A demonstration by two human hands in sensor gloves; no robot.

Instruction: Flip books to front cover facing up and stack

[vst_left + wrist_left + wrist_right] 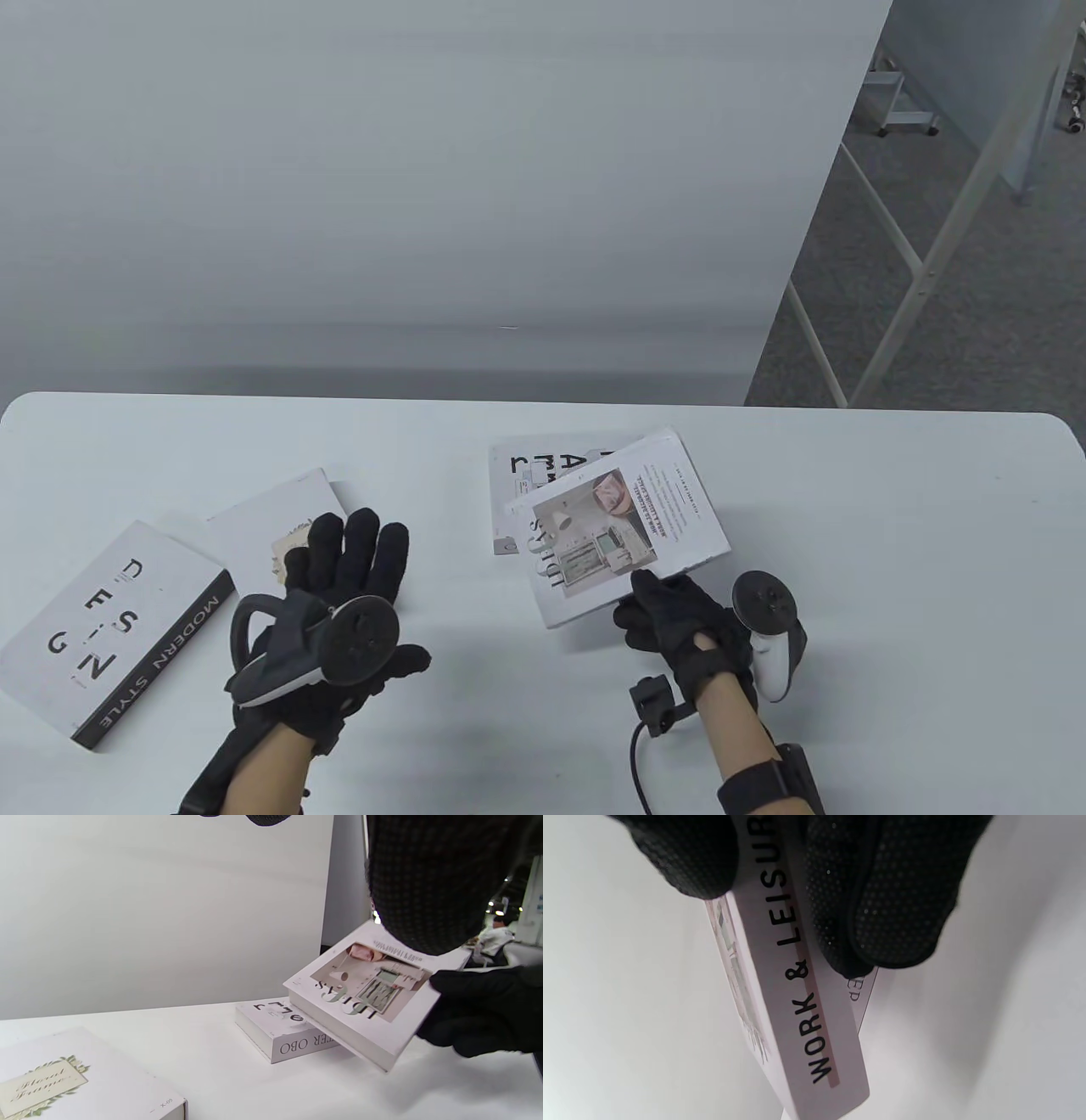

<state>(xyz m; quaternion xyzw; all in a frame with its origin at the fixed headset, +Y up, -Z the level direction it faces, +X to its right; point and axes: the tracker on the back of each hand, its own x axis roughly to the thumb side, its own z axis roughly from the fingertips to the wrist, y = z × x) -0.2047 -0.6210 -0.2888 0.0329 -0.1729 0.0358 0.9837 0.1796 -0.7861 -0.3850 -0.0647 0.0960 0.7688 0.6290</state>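
My right hand [649, 594] grips a white book with a photo cover reading IDEAS [624, 526] by its near spine edge. It holds the book cover up and tilted, its far part over a white book [530, 465] lying on the table. The right wrist view shows the spine, WORK & LEISURE [797, 997], between my thumb and fingers [891, 899]. My left hand [352, 552] is open with the fingers spread and holds nothing. It hovers at the near corner of a white book with a floral label [271, 514]. A grey-and-white DESIGN book [110, 632] lies at the left.
The white table [891, 526] ends at a grey wall behind. Its right edge drops to a carpeted floor with a metal frame [916, 280]. In the left wrist view the floral-label book [63, 1082] is at the bottom left and the tilted book [365, 1001] at the right.
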